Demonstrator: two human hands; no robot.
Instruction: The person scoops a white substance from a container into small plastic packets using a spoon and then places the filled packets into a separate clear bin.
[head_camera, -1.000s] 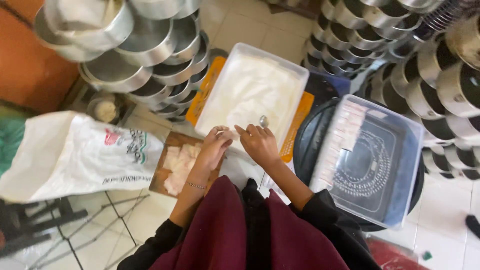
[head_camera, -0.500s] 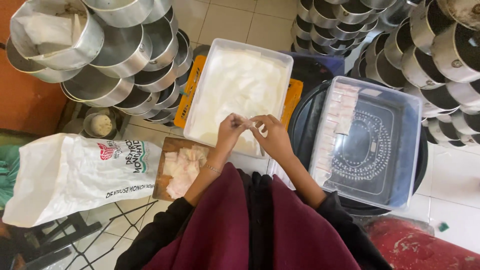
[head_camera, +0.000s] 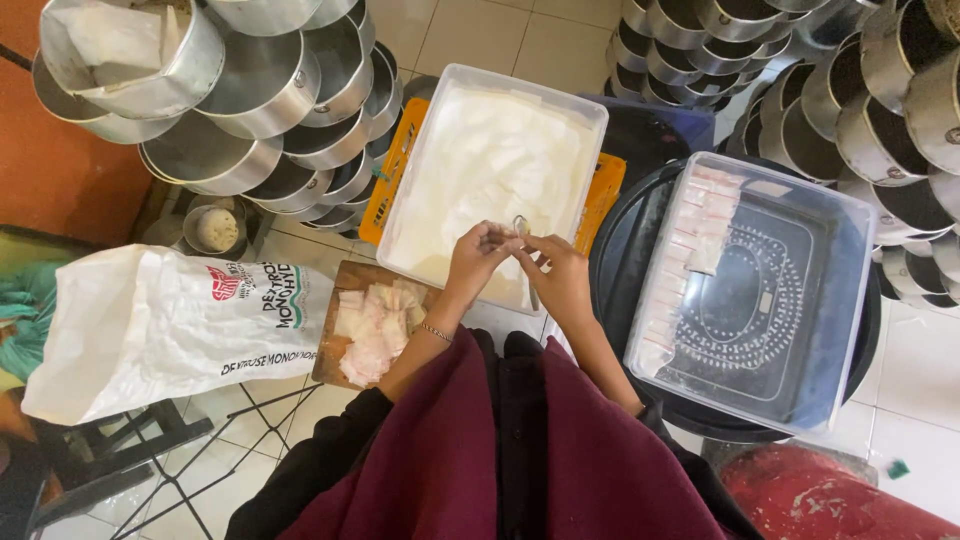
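My left hand (head_camera: 476, 258) and my right hand (head_camera: 556, 272) meet over the near edge of a clear plastic tub (head_camera: 424, 160) full of white powder. My right hand holds a small metal spoon (head_camera: 522, 226); the left hand's fingers pinch something small beside the spoon's bowl, too small to make out. A wooden board (head_camera: 345, 282) with a heap of small white and pink wrappers (head_camera: 376, 320) lies just left of my left forearm.
A second clear tub (head_camera: 850, 270) with a row of filled packets (head_camera: 690, 230) along its left wall sits on a black drum at right. A white printed sack (head_camera: 160, 325) lies at left. Stacks of round metal pans (head_camera: 250, 100) fill the back.
Both hands have moved slightly forward over the powder tub and closed together around the spoon. The view has shifted a little.
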